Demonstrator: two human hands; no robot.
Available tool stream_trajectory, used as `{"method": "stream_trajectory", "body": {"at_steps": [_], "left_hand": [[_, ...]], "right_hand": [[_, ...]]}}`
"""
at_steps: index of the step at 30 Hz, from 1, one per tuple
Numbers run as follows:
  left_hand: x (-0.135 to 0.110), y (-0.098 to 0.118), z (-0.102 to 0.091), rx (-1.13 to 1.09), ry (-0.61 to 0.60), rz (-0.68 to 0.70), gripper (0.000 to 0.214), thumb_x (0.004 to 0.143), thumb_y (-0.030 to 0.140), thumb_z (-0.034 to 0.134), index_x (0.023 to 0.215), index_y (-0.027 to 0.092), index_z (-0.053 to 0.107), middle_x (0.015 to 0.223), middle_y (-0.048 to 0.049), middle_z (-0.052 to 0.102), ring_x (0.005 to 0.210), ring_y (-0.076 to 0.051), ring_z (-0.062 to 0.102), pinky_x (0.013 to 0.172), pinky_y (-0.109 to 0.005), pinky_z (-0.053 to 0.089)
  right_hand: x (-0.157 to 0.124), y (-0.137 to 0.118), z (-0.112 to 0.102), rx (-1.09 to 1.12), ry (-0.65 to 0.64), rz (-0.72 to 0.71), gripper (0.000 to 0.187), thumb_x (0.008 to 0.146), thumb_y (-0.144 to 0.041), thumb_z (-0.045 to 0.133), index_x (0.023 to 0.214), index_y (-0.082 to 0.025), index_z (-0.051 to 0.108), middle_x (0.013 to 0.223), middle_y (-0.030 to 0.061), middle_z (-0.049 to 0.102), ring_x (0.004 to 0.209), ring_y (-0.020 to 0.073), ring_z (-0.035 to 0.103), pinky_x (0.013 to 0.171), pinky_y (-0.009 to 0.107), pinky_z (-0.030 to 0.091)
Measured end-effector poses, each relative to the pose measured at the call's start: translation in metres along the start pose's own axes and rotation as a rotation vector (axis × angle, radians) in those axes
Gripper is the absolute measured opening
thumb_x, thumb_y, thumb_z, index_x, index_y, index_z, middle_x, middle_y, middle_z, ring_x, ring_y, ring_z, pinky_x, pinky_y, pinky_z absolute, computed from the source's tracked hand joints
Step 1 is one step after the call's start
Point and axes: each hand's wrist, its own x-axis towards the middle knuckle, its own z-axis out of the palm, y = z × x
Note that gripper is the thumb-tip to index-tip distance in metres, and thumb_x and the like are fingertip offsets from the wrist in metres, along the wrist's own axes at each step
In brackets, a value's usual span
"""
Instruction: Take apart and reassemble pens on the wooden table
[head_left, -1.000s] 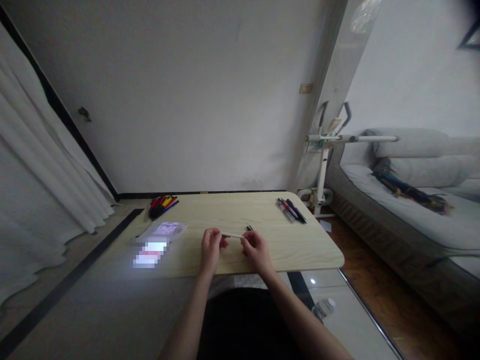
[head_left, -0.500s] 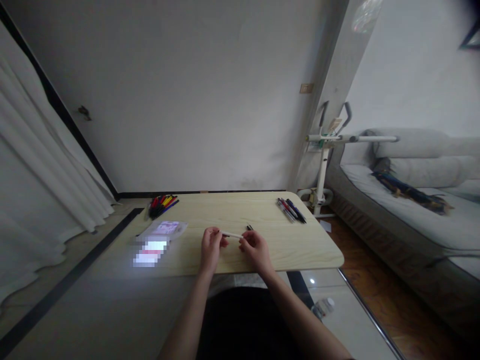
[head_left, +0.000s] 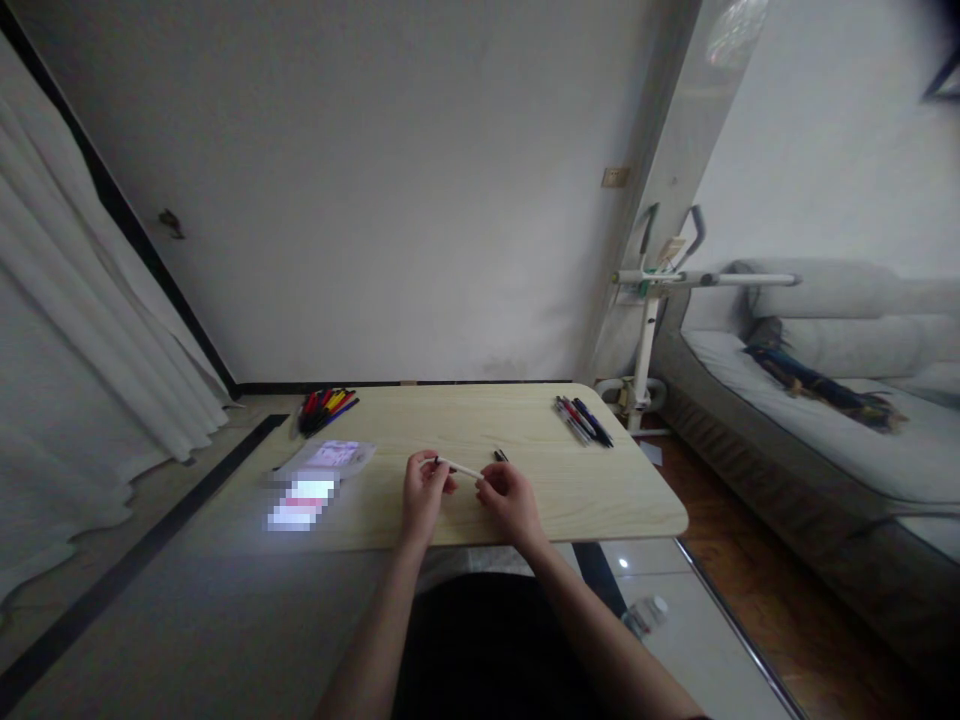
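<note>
Both hands hover over the near middle of a light wooden table (head_left: 600, 500) and hold one thin white pen (head_left: 459, 467) between them. My left hand (head_left: 422, 492) pinches its left end, where a dark tip shows. My right hand (head_left: 511, 497) has its fingers closed round the right end. A small black piece (head_left: 499, 456) lies on the table just behind my right hand.
A bundle of coloured pens (head_left: 325, 409) lies at the far left of the table and several more pens (head_left: 583, 419) at the far right. A clear packet (head_left: 330, 458) lies left of my hands. A grey sofa (head_left: 825, 400) and a white exercise machine (head_left: 649, 320) stand to the right.
The pen's left end has lifted slightly and my right hand has shifted a little to the left along it. Both hands stay in the same place over the table.
</note>
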Motion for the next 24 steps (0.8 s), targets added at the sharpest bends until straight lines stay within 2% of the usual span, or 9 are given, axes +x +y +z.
{"method": "stream_trajectory", "body": {"at_steps": [8, 14, 24], "left_hand": [[-0.0008, 0.0034, 0.0013, -0.015, -0.004, -0.024, 0.042, 0.063, 0.037, 0.064, 0.095, 0.016, 0.044, 0.07, -0.0022, 0.062, 0.051, -0.01, 0.056, 0.05, -0.023, 0.045], [-0.0014, 0.0036, 0.0006, 0.02, -0.049, -0.03, 0.035, 0.064, 0.041, 0.062, 0.083, 0.013, 0.052, 0.072, -0.0055, 0.064, 0.052, -0.01, 0.055, 0.051, -0.023, 0.044], [-0.0021, 0.0042, 0.0001, 0.049, -0.08, 0.005, 0.03, 0.067, 0.041, 0.06, 0.08, 0.013, 0.054, 0.072, -0.0054, 0.063, 0.053, -0.011, 0.055, 0.051, -0.022, 0.044]], "right_hand": [[-0.0003, -0.0021, -0.0003, -0.03, -0.013, -0.016, 0.013, 0.068, -0.028, 0.057, 0.076, -0.018, 0.056, 0.062, -0.0001, 0.058, 0.056, 0.0134, 0.057, 0.053, 0.025, 0.046], [-0.002, -0.0058, -0.0007, -0.042, -0.018, -0.01, 0.011, 0.068, -0.026, 0.057, 0.075, -0.018, 0.056, 0.061, -0.0008, 0.058, 0.055, 0.013, 0.056, 0.052, 0.024, 0.045], [-0.0038, -0.0068, -0.0017, -0.1, -0.033, -0.046, 0.009, 0.069, -0.024, 0.054, 0.076, -0.018, 0.056, 0.062, 0.0002, 0.058, 0.057, 0.0136, 0.056, 0.053, 0.024, 0.045]]}}
